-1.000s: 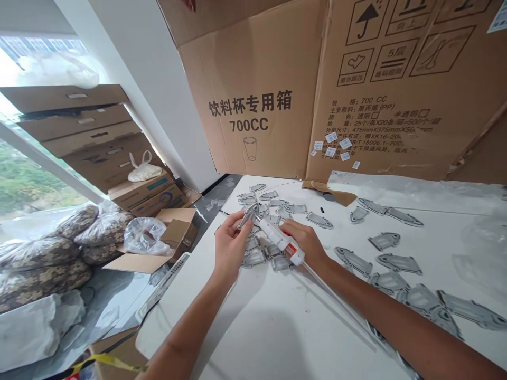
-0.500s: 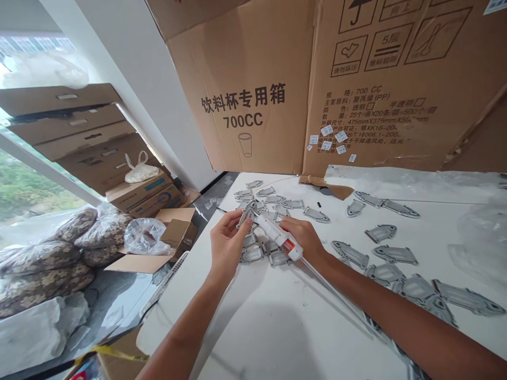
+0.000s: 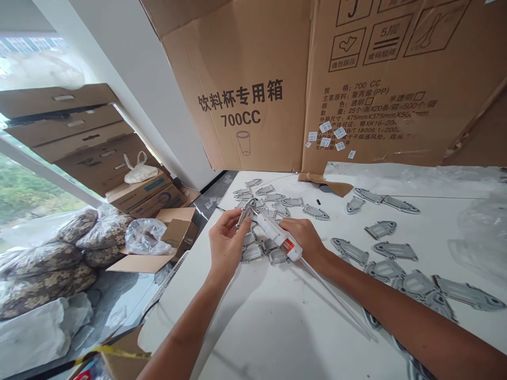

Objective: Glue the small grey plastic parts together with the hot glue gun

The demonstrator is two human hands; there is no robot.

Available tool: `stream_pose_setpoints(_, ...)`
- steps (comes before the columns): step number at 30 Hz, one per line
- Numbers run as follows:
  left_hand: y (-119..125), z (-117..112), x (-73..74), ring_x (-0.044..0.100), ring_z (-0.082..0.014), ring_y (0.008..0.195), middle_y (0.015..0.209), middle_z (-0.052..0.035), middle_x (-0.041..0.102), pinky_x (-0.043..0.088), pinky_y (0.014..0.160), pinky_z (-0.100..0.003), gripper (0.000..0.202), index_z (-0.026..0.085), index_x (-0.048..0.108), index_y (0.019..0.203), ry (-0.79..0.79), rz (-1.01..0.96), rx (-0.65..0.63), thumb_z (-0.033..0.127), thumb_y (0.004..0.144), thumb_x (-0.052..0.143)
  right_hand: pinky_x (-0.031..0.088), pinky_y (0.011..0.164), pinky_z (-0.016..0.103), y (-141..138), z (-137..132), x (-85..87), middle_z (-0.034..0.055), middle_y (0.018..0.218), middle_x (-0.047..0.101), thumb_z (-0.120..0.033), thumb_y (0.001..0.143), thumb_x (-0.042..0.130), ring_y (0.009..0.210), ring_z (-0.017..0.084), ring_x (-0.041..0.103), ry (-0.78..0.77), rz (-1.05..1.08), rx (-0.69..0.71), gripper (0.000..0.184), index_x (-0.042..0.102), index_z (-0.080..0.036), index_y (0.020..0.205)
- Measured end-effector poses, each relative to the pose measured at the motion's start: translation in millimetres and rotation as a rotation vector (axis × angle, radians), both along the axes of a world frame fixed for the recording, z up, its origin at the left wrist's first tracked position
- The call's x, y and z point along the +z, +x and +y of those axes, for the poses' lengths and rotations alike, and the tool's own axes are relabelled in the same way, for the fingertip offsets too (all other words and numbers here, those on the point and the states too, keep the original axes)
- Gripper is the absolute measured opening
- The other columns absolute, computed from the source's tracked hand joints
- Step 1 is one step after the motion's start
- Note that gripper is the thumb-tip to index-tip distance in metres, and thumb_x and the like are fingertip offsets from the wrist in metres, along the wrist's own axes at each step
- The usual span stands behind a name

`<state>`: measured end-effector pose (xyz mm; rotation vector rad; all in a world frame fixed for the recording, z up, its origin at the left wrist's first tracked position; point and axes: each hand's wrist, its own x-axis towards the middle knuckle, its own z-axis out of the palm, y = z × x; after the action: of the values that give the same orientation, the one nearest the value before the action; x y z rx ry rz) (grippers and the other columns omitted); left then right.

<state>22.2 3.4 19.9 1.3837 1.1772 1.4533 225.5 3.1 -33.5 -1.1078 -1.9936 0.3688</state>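
Observation:
My left hand (image 3: 226,241) is closed on a small grey fish-shaped plastic part (image 3: 246,212), held up over the white table (image 3: 277,322). My right hand (image 3: 306,238) grips a white glue gun (image 3: 277,235) with a red-orange label; its nozzle points at the held part. A thin white glue stick or cord (image 3: 336,301) trails back from the gun along my right forearm. Under both hands lies a heap of several more grey parts (image 3: 259,252).
More grey fish-shaped parts (image 3: 390,250) are scattered across the table's right side and near the back (image 3: 273,198). A big cardboard box (image 3: 317,84) stands behind the table. Clear plastic film (image 3: 475,232) lies at right. Left of the table's edge, boxes (image 3: 166,232) and bags (image 3: 55,258) fill the floor.
Both hands keep their hold and stay together. The view has shifted slightly, so everything sits a little higher and further left in the picture.

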Motion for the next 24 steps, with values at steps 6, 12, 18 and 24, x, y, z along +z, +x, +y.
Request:
stream_pose_setpoints(6, -1, 1, -1.8, 0.072, -0.0266, 0.109, 0.108, -0.0090, 0.078, 0.057, 0.091, -0.035, 0.033, 0.019, 0.077, 0.106, 0.005, 0.023, 0.023, 0.039, 0.081, 0.086, 0.023, 0.057, 0.028, -1, 1, -0.4, -0.0030, 0.064, 0.045, -0.017, 0.079, 0.055, 0.057, 0.013, 0.037, -0.014, 0.012, -0.013, 0.022, 0.038, -0.023, 0.066)
stream_pose_setpoints(12, -2, 5, -5.3, 0.072, -0.0262, 0.108, 0.107, -0.0083, 0.078, 0.057, 0.093, -0.036, 0.031, 0.019, 0.077, 0.104, 0.005, 0.014, 0.055, 0.037, 0.081, 0.086, 0.022, 0.057, 0.028, -2, -1, -1.1, -0.0034, 0.066, 0.048, -0.021, 0.080, 0.059, 0.057, 0.013, 0.038, -0.034, 0.030, -0.017, 0.021, 0.043, -0.022, 0.067)
stream_pose_setpoints(18, -9, 6, -2.7, 0.072, -0.0225, 0.104, 0.106, -0.0045, 0.079, 0.055, 0.098, -0.037, 0.020, 0.023, 0.079, 0.106, 0.178, 0.239, 0.081, 0.031, 0.088, 0.078, 0.030, 0.063, 0.027, -1, -3, 3.9, 0.0013, 0.078, 0.067, -0.020, 0.083, 0.058, 0.066, 0.016, 0.053, -0.091, 0.041, 0.009, 0.006, 0.063, -0.021, 0.083)
stream_pose_setpoints(24, -12, 4, 2.0, 0.072, -0.0208, 0.095, 0.101, -0.0038, 0.078, 0.056, 0.092, -0.035, 0.018, 0.025, 0.080, 0.108, 0.349, 0.473, 0.135, 0.025, 0.093, 0.071, 0.036, 0.067, 0.027, 0, -3, 4.1, 0.0034, 0.088, 0.076, -0.022, 0.080, 0.061, 0.072, 0.020, 0.062, -0.143, 0.043, 0.000, 0.025, 0.072, -0.023, 0.102)
